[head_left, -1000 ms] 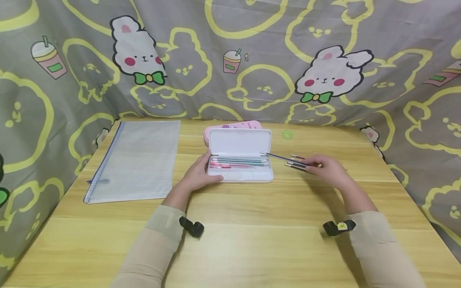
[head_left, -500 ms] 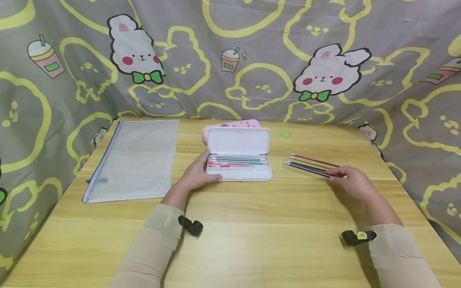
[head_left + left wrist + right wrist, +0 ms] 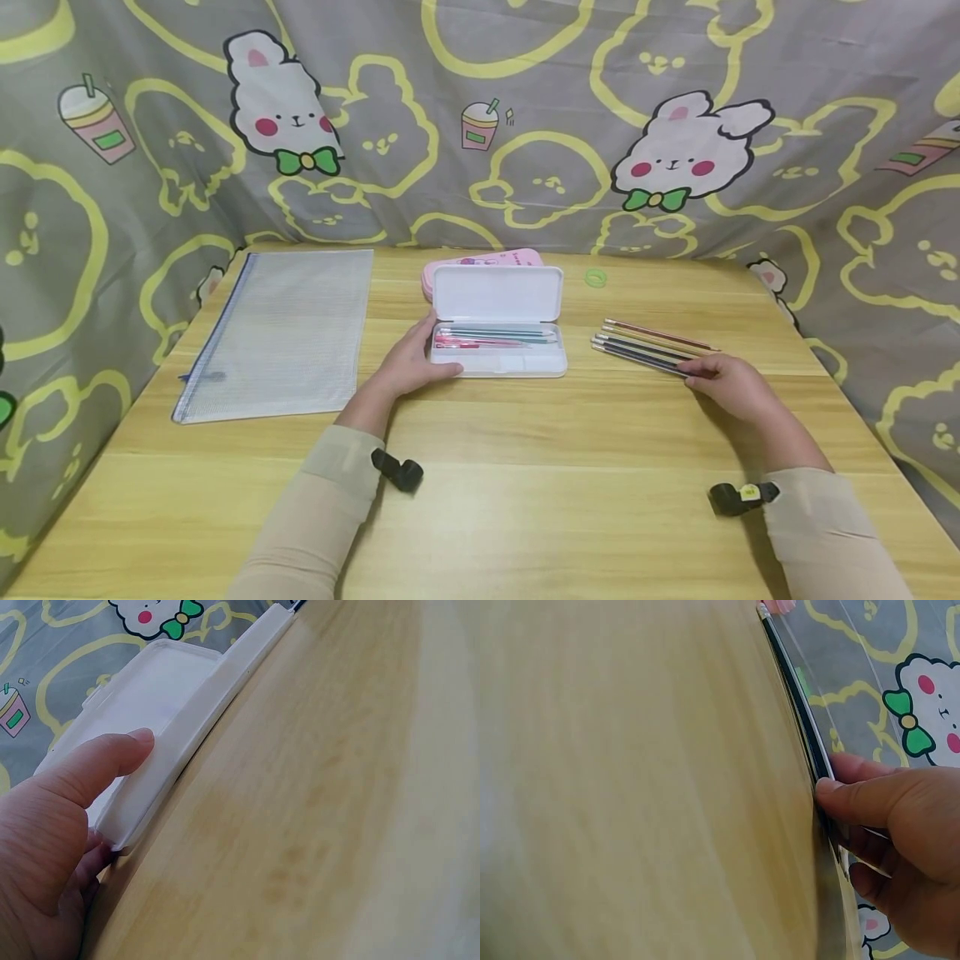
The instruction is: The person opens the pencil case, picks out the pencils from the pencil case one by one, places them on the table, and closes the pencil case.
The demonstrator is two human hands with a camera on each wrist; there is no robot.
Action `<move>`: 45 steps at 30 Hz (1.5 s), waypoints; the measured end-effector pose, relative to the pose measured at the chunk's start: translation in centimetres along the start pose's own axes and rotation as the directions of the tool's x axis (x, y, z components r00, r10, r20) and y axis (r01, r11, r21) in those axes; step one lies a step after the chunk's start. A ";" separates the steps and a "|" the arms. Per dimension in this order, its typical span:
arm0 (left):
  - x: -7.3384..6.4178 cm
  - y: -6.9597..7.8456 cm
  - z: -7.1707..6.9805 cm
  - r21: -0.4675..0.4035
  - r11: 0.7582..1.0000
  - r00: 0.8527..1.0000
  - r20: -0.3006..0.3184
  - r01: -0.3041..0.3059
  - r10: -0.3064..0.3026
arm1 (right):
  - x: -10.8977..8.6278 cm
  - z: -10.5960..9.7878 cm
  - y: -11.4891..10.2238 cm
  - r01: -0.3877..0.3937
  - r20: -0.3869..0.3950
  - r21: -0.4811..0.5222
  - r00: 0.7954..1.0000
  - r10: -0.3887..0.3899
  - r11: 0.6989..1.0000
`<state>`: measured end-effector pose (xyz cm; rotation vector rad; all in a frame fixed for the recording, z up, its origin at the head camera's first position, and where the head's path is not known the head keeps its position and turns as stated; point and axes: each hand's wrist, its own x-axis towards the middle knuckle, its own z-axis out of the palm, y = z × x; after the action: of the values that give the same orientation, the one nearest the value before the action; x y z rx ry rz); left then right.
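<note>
A white pencil case (image 3: pixel 517 364) stands open on the table, lid (image 3: pixel 497 293) raised at the back. Inside lie several teal pencils (image 3: pixel 495 333) and a red pen-like item (image 3: pixel 480 342). My left hand (image 3: pixel 408 358) holds the case's left end, thumb over the front edge; in the left wrist view its thumb (image 3: pixel 112 761) presses the white side. To the right, several eraser-tipped pencils, reddish-brown (image 3: pixel 652 332) at the back and dark (image 3: pixel 637 357) in front, lie side by side. My right hand (image 3: pixel 731 385) pinches the front dark pencil near its right end; its other fingers partly hide the pencils.
A pink case (image 3: pixel 525 257) sits behind the white lid. A green ring (image 3: pixel 596 278) lies at the back of the wooden table (image 3: pixel 525 483). On the left lies a mesh zip pouch (image 3: pixel 292 333) with blue edging. A patterned curtain (image 3: pixel 547 108) surrounds the table.
My right hand has moved right, away from the case, bringing the raised dark pencil down beside the others. The front dark pencil has since shifted slightly toward me. My left hand stays on the case.
</note>
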<state>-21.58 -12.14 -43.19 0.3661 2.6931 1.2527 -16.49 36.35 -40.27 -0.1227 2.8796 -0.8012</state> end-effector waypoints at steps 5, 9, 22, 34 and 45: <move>-0.1 0.1 0.0 -0.006 1.000 1.000 -0.001 0.007 -0.007 | 0.0 0.1 0.1 0.012 0.005 -0.003 1.000 -0.012 1.000; -0.2 0.1 0.0 -0.007 1.000 1.000 0.001 0.018 -0.018 | 0.0 0.1 0.1 0.013 0.008 -0.005 1.000 -0.013 1.000; -0.2 0.1 0.0 -0.021 0.999 1.000 0.003 0.024 -0.024 | 0.1 0.1 0.2 0.004 0.012 -0.001 1.000 -0.004 1.000; -0.2 0.1 0.0 -0.019 1.000 1.000 0.004 0.015 -0.015 | 0.9 0.4 -1.9 0.034 -0.054 -0.002 0.998 -0.034 0.999; -0.1 0.0 0.1 -0.014 1.000 1.000 0.002 0.010 -0.010 | 4.3 2.1 -7.4 0.132 -0.055 0.044 0.990 -0.129 0.990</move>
<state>-21.48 -12.09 -43.28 0.3519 2.6800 1.2674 -20.14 28.47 -38.71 -0.2917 2.9234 -0.9086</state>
